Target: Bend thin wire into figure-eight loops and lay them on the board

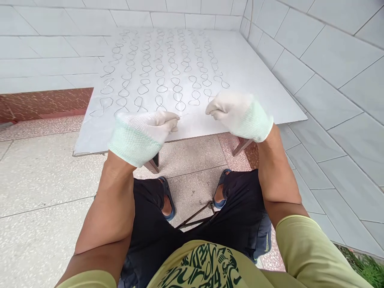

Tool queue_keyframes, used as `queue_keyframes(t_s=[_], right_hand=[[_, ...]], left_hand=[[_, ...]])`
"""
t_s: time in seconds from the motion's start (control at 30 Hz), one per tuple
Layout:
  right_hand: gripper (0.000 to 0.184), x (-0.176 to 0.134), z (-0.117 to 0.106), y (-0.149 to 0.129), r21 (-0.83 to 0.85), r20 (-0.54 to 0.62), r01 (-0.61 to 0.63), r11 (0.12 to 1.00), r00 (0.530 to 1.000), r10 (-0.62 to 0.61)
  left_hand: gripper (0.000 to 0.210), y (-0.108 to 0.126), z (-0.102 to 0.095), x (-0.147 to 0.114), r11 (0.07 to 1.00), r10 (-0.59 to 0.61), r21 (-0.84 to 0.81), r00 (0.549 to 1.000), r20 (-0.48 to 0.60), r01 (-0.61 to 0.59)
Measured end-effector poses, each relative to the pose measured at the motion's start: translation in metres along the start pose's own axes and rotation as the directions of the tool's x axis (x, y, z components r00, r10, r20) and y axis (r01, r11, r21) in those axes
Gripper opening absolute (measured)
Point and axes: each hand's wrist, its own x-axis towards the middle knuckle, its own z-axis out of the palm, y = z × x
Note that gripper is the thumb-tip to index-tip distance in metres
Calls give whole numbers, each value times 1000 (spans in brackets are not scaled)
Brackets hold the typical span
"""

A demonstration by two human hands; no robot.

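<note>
Fingers (169, 118) of our left hand (141, 132) and right hand (240, 115) pinch a faint wire (192, 114) between them, above the table (249, 76) by its near edge; rows of bent wires (146, 63) reach the far edge.

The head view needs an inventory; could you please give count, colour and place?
Board: one, white, ahead
Strand: one, pale, above board's front
Loops: dozens, grey, in rows on board
Legs: two visible, brown, under board
Walls: two, pale grey, behind and right
Wall base: one, reddish, left
Cord: one, pale, wall corner
Floor: one, cream and pink, below
Unclear item: one, grey, left edge
Plants: uncounted, green, lower right
Frame: one, dark, lower middle
Sandals: two, blue, on floor
Trousers: one, black, lower middle
Shirt: one, lime, bottom
Arms: two, bare, either side
Left hand: one, gloved white, strand's left
Right hand: one, gloved white, strand's right
</note>
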Motion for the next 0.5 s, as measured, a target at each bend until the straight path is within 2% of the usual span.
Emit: queue_keyframes(t_s=[0.07,0.13,0.23,0.33,0.4,0.5], right_hand=[[20,0,-6,7,105,-152,-57,993,986,73],[15,3,-2,11,227,-216,-69,972,969,119],[14,8,18,7,403,-116,-59,913,987,115],[12,13,40,-2,503,-18,-83,860,994,107],[6,16,48,-6,538,-17,-82,839,994,108],[21,19,52,-6,588,-38,-38,808,997,74]], left_hand=[[23,9,0,1,998,33,47,999,-34,-31],[26,15,5,1,999,39,2,997,-66,-39],[19,19,16,1,992,-6,-125,997,-78,-4],[17,21,26,-1,981,-102,-171,994,-30,95],[19,26,27,-3,975,-157,-160,988,4,156],[22,35,26,-5,970,-227,-79,973,38,230]])
